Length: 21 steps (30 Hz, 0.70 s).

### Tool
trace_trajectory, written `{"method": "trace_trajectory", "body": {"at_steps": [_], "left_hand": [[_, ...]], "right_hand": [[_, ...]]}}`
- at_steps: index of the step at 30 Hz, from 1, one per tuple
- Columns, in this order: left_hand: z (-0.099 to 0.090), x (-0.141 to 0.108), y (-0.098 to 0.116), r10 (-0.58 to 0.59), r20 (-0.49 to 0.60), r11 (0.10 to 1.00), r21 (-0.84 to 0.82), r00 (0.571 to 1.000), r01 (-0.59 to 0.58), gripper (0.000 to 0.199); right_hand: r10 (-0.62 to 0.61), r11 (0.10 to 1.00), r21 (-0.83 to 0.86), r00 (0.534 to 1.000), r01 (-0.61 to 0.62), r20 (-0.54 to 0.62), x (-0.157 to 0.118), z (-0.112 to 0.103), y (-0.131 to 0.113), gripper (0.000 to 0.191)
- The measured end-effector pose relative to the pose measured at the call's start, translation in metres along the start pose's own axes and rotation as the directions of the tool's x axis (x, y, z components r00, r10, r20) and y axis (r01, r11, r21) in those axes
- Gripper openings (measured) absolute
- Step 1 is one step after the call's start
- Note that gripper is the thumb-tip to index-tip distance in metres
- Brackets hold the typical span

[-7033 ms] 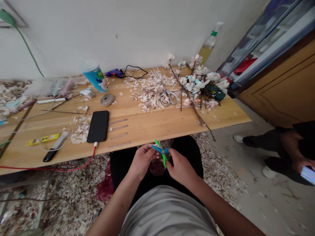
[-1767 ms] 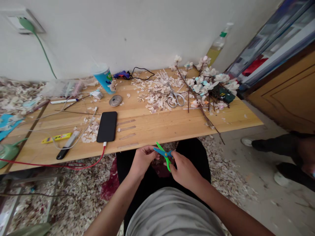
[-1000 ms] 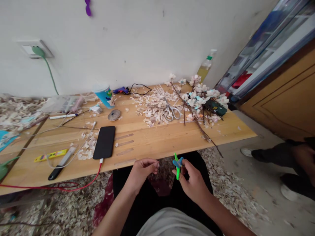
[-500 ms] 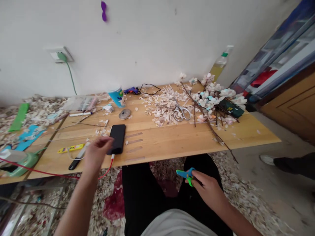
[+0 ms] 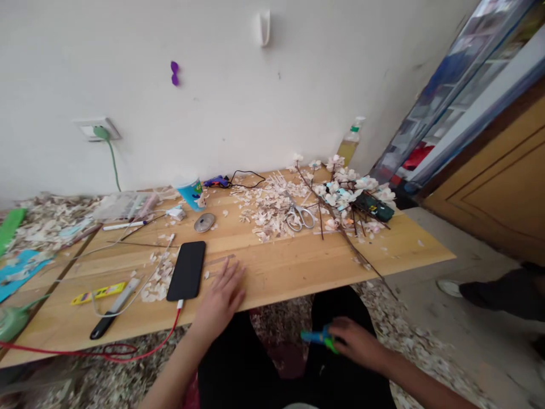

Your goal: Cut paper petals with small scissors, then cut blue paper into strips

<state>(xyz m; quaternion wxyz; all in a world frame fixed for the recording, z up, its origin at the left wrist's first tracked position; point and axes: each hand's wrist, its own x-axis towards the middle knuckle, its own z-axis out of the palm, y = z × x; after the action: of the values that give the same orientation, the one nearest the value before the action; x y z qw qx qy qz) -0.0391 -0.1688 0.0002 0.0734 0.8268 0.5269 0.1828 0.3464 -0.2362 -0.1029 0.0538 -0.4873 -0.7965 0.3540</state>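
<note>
Here, wooden table (image 5: 276,267) along white wall (image 5: 128,57); left fingers (image 5: 230,277) spread on it; right fingers (image 5: 341,330), blurred, seemingly gripping scissors (image 5: 314,337).

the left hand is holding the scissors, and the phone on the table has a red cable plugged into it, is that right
Not quite: the head view shows the scissors in the right hand; the left hand is spread beside the phone. The phone is on the table with a red cable plugged in.

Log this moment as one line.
left hand: over brown strips on table, beside phone | right hand: holding blue-green scissors over lap | silver scissors: lying among pale petals
</note>
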Motion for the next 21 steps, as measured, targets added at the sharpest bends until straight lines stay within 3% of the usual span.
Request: {"method": "trace_trajectory", "body": {"at_steps": [2, 3, 5, 6, 7, 8, 10, 13, 21], "left_hand": [[0.016, 0.017, 0.009, -0.01, 0.004, 1.0, 0.016, 1.0, 0.01, 0.054], [0.022, 0.029, 0.008, -0.026, -0.025, 0.999, 0.018, 0.999, 0.027, 0.054], [0.033, 0.062, 0.0, -0.088, -0.109, 0.996, -0.008, 0.99, 0.088, 0.051], [0.037, 0.08, -0.005, -0.129, -0.155, 0.991, -0.036, 0.979, 0.125, 0.048], [0.041, 0.1, -0.009, -0.169, -0.188, 0.985, -0.071, 0.967, 0.158, 0.047], [0.045, 0.118, -0.012, -0.193, -0.205, 0.979, -0.106, 0.959, 0.175, 0.046], [0.049, 0.15, -0.015, -0.186, -0.183, 0.971, -0.186, 0.965, 0.152, 0.044], [0.049, 0.181, -0.016, -0.162, -0.109, 0.946, -0.299, 0.981, 0.124, 0.036], [0.027, 0.201, -0.03, -0.284, -0.131, 0.863, -0.467, 0.95, 0.193, 0.025]], "right_hand": [[0.11, 0.994, -0.004, 0.984, -0.112, -0.141, 0.007, -0.009, 0.01, 0.023], [0.083, 0.997, 0.02, 0.985, -0.081, -0.154, 0.008, -0.01, 0.011, 0.024], [-0.167, 0.984, 0.065, 0.986, 0.166, 0.017, 0.005, -0.007, 0.011, 0.02], [-0.29, 0.956, 0.092, 0.95, 0.28, 0.118, 0.004, -0.004, 0.011, 0.019], [-0.335, 0.941, 0.102, 0.927, 0.322, 0.168, 0.004, -0.001, 0.012, 0.019], [-0.299, 0.954, 0.086, 0.942, 0.289, 0.155, 0.006, 0.001, 0.014, 0.018], [-0.074, 0.997, 0.037, 0.997, 0.074, 0.0, 0.015, 0.003, 0.022, 0.018], [0.138, 0.99, 0.045, 0.976, -0.133, -0.169, 0.031, 0.006, 0.035, 0.02], [0.153, 0.983, 0.137, 0.963, -0.125, -0.22, 0.038, 0.014, 0.034, 0.021]]}}
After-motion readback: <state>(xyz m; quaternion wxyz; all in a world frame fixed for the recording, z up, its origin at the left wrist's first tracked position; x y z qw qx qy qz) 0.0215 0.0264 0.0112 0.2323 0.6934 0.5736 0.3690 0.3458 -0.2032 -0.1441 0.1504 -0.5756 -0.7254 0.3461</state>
